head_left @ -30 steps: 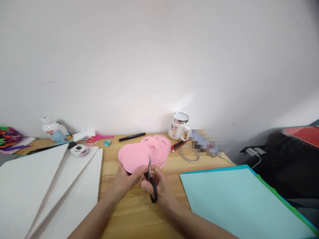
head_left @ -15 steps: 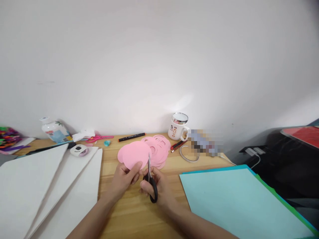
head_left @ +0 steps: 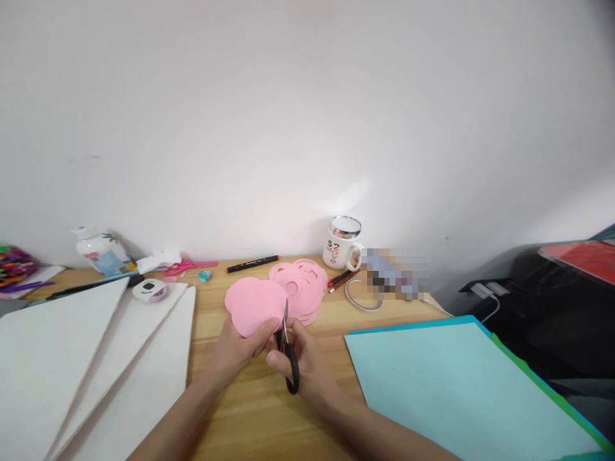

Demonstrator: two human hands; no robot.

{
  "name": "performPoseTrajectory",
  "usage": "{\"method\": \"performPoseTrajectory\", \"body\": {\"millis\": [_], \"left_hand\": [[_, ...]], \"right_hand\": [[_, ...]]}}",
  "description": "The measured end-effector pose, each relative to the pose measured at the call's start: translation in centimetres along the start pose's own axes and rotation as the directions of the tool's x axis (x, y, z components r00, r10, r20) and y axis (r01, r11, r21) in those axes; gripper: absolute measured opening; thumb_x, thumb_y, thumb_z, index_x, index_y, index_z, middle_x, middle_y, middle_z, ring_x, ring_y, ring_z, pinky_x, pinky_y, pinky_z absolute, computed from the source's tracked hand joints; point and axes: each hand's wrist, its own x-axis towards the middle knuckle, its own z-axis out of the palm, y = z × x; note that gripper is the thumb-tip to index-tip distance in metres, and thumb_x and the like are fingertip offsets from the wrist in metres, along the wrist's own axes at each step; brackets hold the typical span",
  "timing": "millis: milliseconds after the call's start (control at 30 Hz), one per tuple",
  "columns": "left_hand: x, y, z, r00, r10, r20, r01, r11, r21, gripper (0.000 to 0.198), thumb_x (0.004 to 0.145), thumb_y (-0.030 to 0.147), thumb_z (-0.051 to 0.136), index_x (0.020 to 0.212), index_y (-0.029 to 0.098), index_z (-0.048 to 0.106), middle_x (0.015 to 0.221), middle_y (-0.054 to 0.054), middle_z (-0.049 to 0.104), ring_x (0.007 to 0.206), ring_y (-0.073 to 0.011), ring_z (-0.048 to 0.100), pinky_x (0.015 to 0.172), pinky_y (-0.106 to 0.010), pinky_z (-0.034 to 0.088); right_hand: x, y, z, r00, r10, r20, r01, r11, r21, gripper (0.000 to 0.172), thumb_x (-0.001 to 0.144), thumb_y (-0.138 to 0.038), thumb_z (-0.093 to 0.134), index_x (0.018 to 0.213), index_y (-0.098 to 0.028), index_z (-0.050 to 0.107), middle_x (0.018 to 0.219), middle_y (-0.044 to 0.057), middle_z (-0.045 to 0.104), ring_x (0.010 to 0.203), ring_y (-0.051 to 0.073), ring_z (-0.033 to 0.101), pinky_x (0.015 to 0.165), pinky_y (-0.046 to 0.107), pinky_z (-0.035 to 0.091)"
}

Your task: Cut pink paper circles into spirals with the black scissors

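My left hand [head_left: 245,346] pinches the near edge of a rounded pink paper piece [head_left: 257,307] between thumb and fingers. In my right hand [head_left: 302,358] is a pair of black-handled scissors [head_left: 292,368], gripped through the handles. Their blades point away from me and lie along the right edge of the paper. Just behind the paper, several pink paper cutouts [head_left: 307,291] lie overlapping on the wooden table [head_left: 269,416]. My left fingers under the paper are mostly hidden.
White sheets [head_left: 158,371] cover the left side, and light-blue sheets [head_left: 432,378] lie at right. Along the wall stand a white mug [head_left: 339,251] and a white bottle [head_left: 103,251]. A black marker [head_left: 252,264], pink scissors [head_left: 189,266] and a looped cord [head_left: 353,301] lie nearby.
The pink paper has turned and dropped slightly towards me in my left hand. My right hand and the scissors have shifted a little, staying at the paper's right edge.
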Motion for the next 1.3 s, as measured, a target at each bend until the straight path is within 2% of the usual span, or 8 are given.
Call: {"method": "performPoseTrajectory", "body": {"millis": [100,200,500,800,900,1000,1167,1300], "left_hand": [[-0.1,-0.1,0.0,1.000,-0.001,-0.002,0.001,1.000,-0.002,0.029,0.066,0.038,0.063,0.082,0.014,0.059,0.069,-0.004,0.065,0.061,-0.0176,0.058,0.052,-0.025,0.047],[-0.1,-0.3,0.0,1.000,-0.025,-0.011,0.025,1.000,-0.006,0.029,0.065,0.039,0.063,0.081,0.015,0.057,0.059,0.000,0.060,0.049,-0.0146,0.052,0.043,-0.023,0.042],[0.1,-0.3,-0.1,0.999,-0.036,-0.005,0.035,0.999,-0.017,0.027,0.065,0.039,0.062,0.057,0.016,0.049,0.040,0.006,0.040,0.038,-0.0078,0.033,0.036,-0.019,0.027],[0.3,-0.9,-0.4,0.999,-0.028,0.022,0.028,1.000,-0.005,0.039,0.069,0.043,0.058,0.044,0.018,0.041,0.036,0.005,0.035,0.036,-0.0074,0.030,0.036,-0.020,0.026],[0.4,-0.8,-0.4,0.998,-0.001,0.059,0.000,1.000,0.011,0.048,0.073,0.046,0.052,0.039,0.018,0.035,0.035,0.005,0.034,0.035,-0.0065,0.028,0.037,-0.020,0.025],[0.4,-0.6,-0.1,0.998,0.000,0.068,-0.001,1.000,0.004,0.050,0.077,0.048,0.046,0.038,0.018,0.037,0.035,0.004,0.035,0.035,-0.0063,0.029,0.037,-0.019,0.026],[0.1,0.1,0.5,0.999,-0.033,-0.004,0.033,0.999,0.002,0.042,0.070,0.042,0.057,0.040,0.019,0.038,0.035,0.005,0.037,0.035,-0.0073,0.033,0.038,-0.019,0.029],[0.0,0.4,0.4,0.998,-0.061,-0.028,0.061,0.998,-0.002,0.031,0.064,0.036,0.063,0.047,0.018,0.046,0.037,0.006,0.038,0.036,-0.0075,0.033,0.035,-0.019,0.027]], "right_hand": [[0.0,0.2,-0.1,1.000,-0.003,-0.004,0.003,1.000,-0.001,0.042,0.059,-0.046,0.072,0.080,-0.019,0.047,0.066,-0.003,0.046,0.057,0.011,0.040,0.053,0.022,0.031],[0.0,0.4,-0.2,1.000,0.006,0.002,-0.006,1.000,-0.013,0.039,0.061,-0.043,0.072,0.079,-0.019,0.047,0.065,-0.003,0.045,0.056,0.010,0.037,0.051,0.021,0.029],[0.1,0.2,-0.2,0.997,0.063,-0.045,-0.065,0.997,-0.046,0.036,0.059,-0.041,0.071,0.075,-0.020,0.047,0.055,-0.006,0.044,0.046,0.008,0.033,0.043,0.019,0.026],[-0.2,0.4,-0.4,0.994,0.096,-0.059,-0.100,0.993,-0.063,0.034,0.061,-0.042,0.069,0.075,-0.020,0.046,0.046,-0.008,0.045,0.039,0.008,0.039,0.039,0.019,0.032],[-0.2,0.7,-0.3,0.993,0.098,-0.064,-0.101,0.994,-0.046,0.034,0.062,-0.041,0.069,0.076,-0.021,0.047,0.048,-0.008,0.046,0.039,0.008,0.041,0.039,0.019,0.032],[-0.3,0.8,-0.2,0.992,0.109,-0.069,-0.113,0.992,-0.055,0.035,0.061,-0.041,0.070,0.076,-0.021,0.046,0.054,-0.006,0.048,0.042,0.009,0.043,0.040,0.020,0.033],[-0.4,1.0,-0.2,0.993,0.102,-0.056,-0.106,0.991,-0.081,0.035,0.060,-0.041,0.070,0.073,-0.021,0.045,0.055,-0.006,0.048,0.042,0.008,0.040,0.040,0.020,0.033],[-0.3,0.7,-0.2,0.995,0.078,-0.061,-0.083,0.993,-0.087,0.036,0.059,-0.036,0.073,0.075,-0.021,0.045,0.054,-0.007,0.044,0.046,0.008,0.036,0.042,0.019,0.027]]}}
